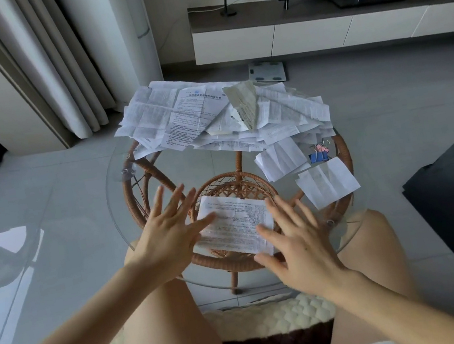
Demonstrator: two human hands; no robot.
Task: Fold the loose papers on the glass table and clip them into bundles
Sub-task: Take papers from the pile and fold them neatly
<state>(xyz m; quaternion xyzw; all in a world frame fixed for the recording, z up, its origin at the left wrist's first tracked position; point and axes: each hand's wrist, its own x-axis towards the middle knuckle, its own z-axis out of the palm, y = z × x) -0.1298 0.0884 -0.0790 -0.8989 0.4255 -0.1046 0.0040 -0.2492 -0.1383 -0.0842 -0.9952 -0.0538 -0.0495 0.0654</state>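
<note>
Printed sheet [236, 224], seemingly folded, lies flat before heaped papers [209, 114].

Paper pile [221, 115] behind 2 folded bundles [281, 159], clips [319, 152] right.

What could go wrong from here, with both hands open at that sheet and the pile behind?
1. The sheet lies on the smooth glass table; left hand and right hand are open, neither gripping it, so it may slide and fold crooked.
2. The pile seems to overhang the far rim; a nudge could spill papers onto the floor.
3. The binder clips sit near the right rim; a sweeping arm might knock them off.
</note>
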